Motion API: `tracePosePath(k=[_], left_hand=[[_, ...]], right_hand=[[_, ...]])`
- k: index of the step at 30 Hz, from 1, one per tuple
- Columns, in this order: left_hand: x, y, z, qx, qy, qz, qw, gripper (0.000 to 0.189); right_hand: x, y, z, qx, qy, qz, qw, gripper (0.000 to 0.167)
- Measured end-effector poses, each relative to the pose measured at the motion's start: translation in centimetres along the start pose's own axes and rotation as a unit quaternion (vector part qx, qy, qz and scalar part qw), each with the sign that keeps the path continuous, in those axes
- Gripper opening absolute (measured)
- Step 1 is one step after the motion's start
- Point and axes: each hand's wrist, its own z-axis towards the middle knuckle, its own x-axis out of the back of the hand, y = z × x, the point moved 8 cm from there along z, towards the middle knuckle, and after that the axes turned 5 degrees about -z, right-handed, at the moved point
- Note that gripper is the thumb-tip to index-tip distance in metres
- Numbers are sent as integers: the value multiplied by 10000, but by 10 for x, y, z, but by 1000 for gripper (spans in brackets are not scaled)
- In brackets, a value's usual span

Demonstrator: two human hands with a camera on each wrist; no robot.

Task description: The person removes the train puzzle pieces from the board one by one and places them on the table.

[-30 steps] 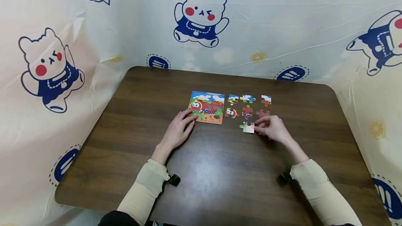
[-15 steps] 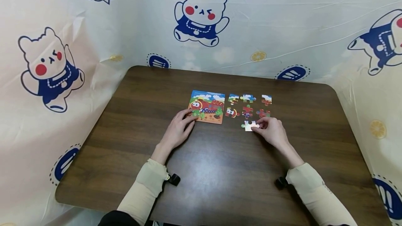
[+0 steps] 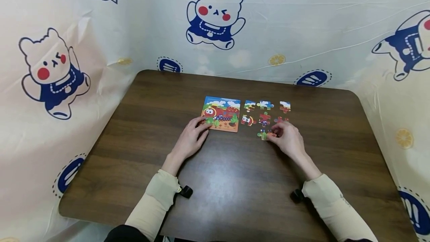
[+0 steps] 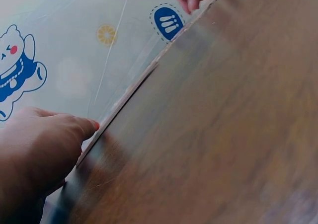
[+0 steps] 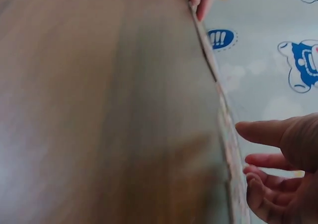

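Observation:
My left hand (image 3: 189, 139) rests at the lower left corner of a square puzzle picture (image 3: 221, 109) showing a red train, its fingertips on the edge. My right hand (image 3: 288, 139) pinches a puzzle piece (image 3: 263, 135) with a green cactus, in the bottom row of loose pieces; its fingers cover the piece's right part. In the right wrist view, the right hand (image 5: 283, 169) has its thumb apart from curled fingers, and no piece shows there. Near it lie a red puzzle piece (image 3: 264, 119) and another red piece (image 3: 279, 119), partly hidden by the hand.
Along the top row are puzzle pieces with sky: left (image 3: 249, 105), middle (image 3: 265, 105) and right (image 3: 284, 106). A piece with the train's face (image 3: 248, 120) lies beside the picture. The brown table (image 3: 208, 193) meets a printed cloth backdrop (image 3: 285, 21) behind.
My right hand has shifted left from the bottom right of the pieces onto the bottom middle piece. That piece has moved slightly, and its bright glare is gone. The left hand stays put.

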Motion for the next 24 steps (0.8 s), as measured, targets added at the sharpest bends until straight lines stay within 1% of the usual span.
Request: tracePosePath(k=[1,3,7,9,11,14,17,20,24], left_hand=[[0,0,0,4,25,-10,10000,34],[1,-1,0,28,88,12,10000,35],[5,-3,1,132,329,118,9993,37],[7,-4,1,226,459,191,9985,39],[8,-6,1,345,522,245,9977,42],[8,-10,1,564,448,342,9968,48],[6,-16,0,822,288,462,9951,53],[4,-21,0,1026,153,532,9932,55],[4,-24,0,1130,94,507,9923,57]], right_hand=[[-1,-6,2,94,1,62,9999,28],[-4,-21,6,314,-128,218,9992,32],[-19,-53,19,608,-413,490,9961,39],[-29,-67,26,645,-575,660,9941,41],[-39,-81,34,691,-764,871,9909,42],[-53,-99,44,741,-1009,1131,9857,43],[-65,-116,55,927,-1205,1247,9805,42],[-77,-129,64,1193,-1325,1180,9769,40],[-90,-140,72,1476,-1410,1007,9738,39]])
